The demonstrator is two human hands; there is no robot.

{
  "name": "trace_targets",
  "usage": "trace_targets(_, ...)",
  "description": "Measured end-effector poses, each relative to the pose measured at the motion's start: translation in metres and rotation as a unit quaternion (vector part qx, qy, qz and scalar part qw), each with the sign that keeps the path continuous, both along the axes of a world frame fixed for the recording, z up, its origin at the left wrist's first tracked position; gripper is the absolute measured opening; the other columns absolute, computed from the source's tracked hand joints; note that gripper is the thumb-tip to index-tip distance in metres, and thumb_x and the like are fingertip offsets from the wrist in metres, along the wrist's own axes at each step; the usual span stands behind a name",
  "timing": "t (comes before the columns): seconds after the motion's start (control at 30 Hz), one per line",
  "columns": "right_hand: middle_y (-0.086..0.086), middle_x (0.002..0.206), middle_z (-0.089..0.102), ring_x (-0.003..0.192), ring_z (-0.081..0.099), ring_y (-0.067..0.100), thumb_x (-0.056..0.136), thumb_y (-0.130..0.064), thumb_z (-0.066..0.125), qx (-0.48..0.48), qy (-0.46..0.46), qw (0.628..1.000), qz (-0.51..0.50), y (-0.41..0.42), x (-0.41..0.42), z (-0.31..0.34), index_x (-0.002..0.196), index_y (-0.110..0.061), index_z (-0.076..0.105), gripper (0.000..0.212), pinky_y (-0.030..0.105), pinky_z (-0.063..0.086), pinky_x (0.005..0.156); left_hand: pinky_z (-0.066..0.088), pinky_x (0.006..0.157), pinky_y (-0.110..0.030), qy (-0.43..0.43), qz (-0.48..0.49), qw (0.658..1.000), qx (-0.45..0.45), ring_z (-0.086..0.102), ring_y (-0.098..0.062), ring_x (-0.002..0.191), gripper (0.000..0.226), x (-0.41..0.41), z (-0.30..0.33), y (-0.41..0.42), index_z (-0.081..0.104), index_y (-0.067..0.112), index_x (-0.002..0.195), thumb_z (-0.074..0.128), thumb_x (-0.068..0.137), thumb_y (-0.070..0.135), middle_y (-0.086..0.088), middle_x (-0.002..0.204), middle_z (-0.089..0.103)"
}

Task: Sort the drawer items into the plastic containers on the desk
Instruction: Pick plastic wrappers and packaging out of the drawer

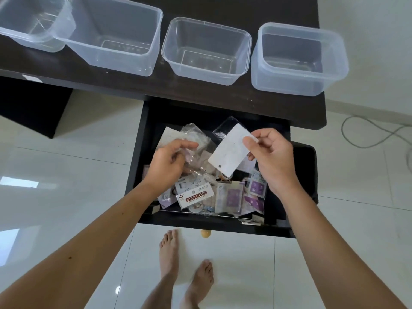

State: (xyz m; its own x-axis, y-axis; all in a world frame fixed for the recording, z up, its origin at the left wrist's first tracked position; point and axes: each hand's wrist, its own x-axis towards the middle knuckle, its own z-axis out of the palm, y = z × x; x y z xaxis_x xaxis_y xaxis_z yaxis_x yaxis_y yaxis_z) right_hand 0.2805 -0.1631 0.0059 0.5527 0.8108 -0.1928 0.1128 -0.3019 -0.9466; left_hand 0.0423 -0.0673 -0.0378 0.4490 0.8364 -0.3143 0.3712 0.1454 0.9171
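Drawer items lay heaped in the open drawer under the desk; four plastic containers on it looked unfilled. A clear crinkled packet was gripped by the left hand. A white card was pinched by the right hand. Picking judged underway; next, each lifted and dropped into a chosen container.

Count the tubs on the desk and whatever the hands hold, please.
Clear plastic tubs on the desk: 4
White cards, in the right hand: 1
Clear plastic bags, in the left hand: 1
Total: 6
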Motion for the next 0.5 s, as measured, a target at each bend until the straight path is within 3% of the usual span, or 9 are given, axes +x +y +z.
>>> trace_targets(0.07,0.001,0.095,0.078,0.073,0.073,0.013,0.095,-0.016,0.078,-0.035,-0.028,0.998,0.038,0.002,-0.011,-0.008,0.099,-0.019,0.071,0.009,0.024,0.06,0.065,0.062,0.083,-0.058,-0.037,-0.014,0.999,-0.025,0.07,-0.032,0.085,0.024,0.008,0.005,-0.004,0.073,0.025,0.122,0.057,0.104,0.026,-0.019,0.117,0.071)
trace_targets(0.1,0.001,0.095,0.078,0.075,0.075,0.016,0.094,-0.017,0.079,-0.045,-0.038,0.997,0.048,0.003,-0.017,-0.013,0.099,-0.02,0.072,0.009,0.027,0.062,0.066,0.063,0.084,-0.053,-0.041,-0.02,0.998,-0.031,0.07,-0.03,0.086,0.025,0.012,0.007,-0.005,0.073,0.025,0.123,0.063,0.102,0.034,-0.017,0.115,0.074)
trace_targets(0.2,-0.003,0.091,0.076,0.077,0.073,0.013,0.09,-0.022,0.083,-0.052,-0.077,0.994,0.062,0.006,-0.027,-0.026,0.096,-0.022,0.074,0.011,0.025,0.06,0.07,0.066,0.081,-0.044,-0.037,-0.03,0.998,-0.043,0.08,-0.017,0.092,0.032,0.019,0.006,-0.007,0.071,0.023,0.124,0.079,0.094,0.02,0.007,0.125,0.073)
trace_targets(0.33,-0.007,0.101,0.071,0.084,0.065,0.006,0.089,-0.03,0.084,-0.044,-0.166,0.985,0.015,0.008,-0.015,-0.031,0.101,-0.022,0.077,0.016,0.015,0.053,0.075,0.067,0.072,-0.047,-0.006,-0.04,0.999,-0.03,0.079,-0.019,0.096,0.043,0.013,-0.003,-0.005,0.068,0.035,0.125,0.075,0.095,0.004,0.018,0.129,0.067)
trace_targets(0.43,-0.001,0.117,0.061,0.089,0.064,0.014,0.089,-0.031,0.085,-0.055,-0.237,0.97,-0.018,0.013,0.002,-0.044,0.114,-0.018,0.076,0.03,0.03,0.058,0.088,0.067,0.073,-0.039,-0.024,-0.056,0.998,-0.022,0.074,-0.019,0.114,0.05,0.006,-0.004,-0.005,0.063,0.041,0.131,0.068,0.099,0.002,0.016,0.137,0.061)
trace_targets(0.5,0.004,0.129,0.055,0.102,0.065,0.021,0.09,-0.036,0.084,-0.1,-0.255,0.962,-0.002,0.018,0.008,-0.056,0.132,-0.015,0.07,0.049,0.039,0.058,0.098,0.066,0.084,-0.051,-0.029,-0.06,0.998,-0.024,0.071,-0.013,0.117,0.052,0.005,-0.005,-0.006,0.062,0.043,0.132,0.065,0.101,0.001,0.02,0.136,0.06)
